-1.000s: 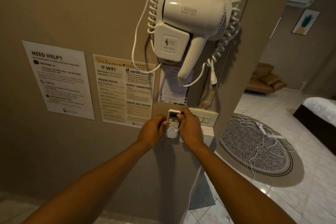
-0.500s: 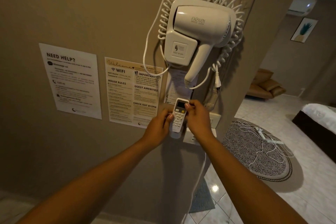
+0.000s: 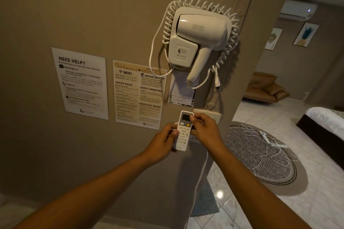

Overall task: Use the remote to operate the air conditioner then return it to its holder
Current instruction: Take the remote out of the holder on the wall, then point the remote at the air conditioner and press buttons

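Note:
A slim white remote [image 3: 183, 132] with a small screen and a yellow button is held upright in front of the brown wall. My left hand [image 3: 162, 142] grips its left edge, thumb on the lower buttons. My right hand [image 3: 204, 128] pinches its upper right side near the screen. The holder is hidden behind the remote and my hands. The white air conditioner [image 3: 297, 10] hangs high on the far wall at the upper right, with a small light on.
A white wall hair dryer [image 3: 197, 42] with a coiled cord hangs above the remote. Paper notices [image 3: 138, 93] are stuck on the wall to the left. A white switch plate [image 3: 214, 115] sits behind my right hand. An oval rug [image 3: 260, 154] with cables, a brown sofa and a bed lie to the right.
The remote has come up and away from the wall spot where it sat low between my hands. More of its body now shows, and both hands rose with it.

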